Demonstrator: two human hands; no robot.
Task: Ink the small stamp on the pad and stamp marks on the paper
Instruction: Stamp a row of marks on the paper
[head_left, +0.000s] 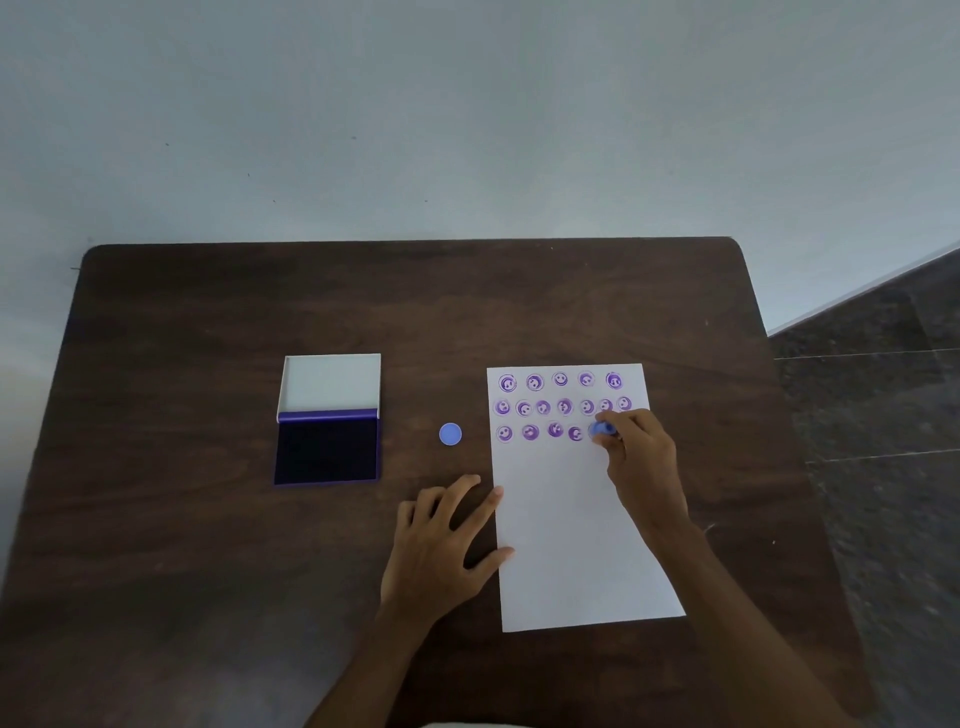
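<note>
Left hand (441, 540) splayed flat; right hand (641, 457) pinched closed.

Plain room: wooden table (208, 322), bare wall (467, 104)

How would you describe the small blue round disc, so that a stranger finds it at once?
On the dark brown wooden table, look between the open purple ink pad and the white paper sheet. The small light-blue round disc lies there alone on bare wood, plain and flat, unlike the purple smiley marks.

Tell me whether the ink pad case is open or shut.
Open. The ink pad case has its white-lined lid swung back away from the person, and the dark purple pad lies fully exposed on the table.
</note>
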